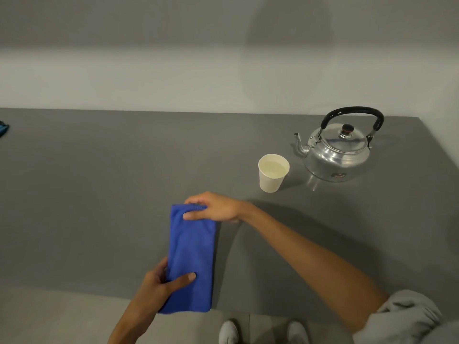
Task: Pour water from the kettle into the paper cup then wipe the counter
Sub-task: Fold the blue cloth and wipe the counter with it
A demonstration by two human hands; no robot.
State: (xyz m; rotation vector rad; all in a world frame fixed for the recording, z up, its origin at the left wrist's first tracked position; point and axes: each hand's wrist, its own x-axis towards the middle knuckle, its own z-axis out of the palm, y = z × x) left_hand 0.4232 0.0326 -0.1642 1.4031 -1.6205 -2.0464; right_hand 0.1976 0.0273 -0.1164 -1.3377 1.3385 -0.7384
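Observation:
A folded blue cloth (191, 254) lies on the grey counter (99, 194) near its front edge. My left hand (161, 284) grips the cloth's near end, thumb on top. My right hand (213, 207) pinches the cloth's far end. A white paper cup (272, 176) with water in it stands upright to the right, beyond my right hand. Behind the cup sits a shiny metal kettle (337, 152) with a black handle, its lid on and its spout pointing left toward the cup.
A small blue object (3, 129) shows at the far left edge of the counter. A pale wall runs behind the counter. The counter's right edge passes just beyond the kettle. My shoes (263, 332) show below the front edge.

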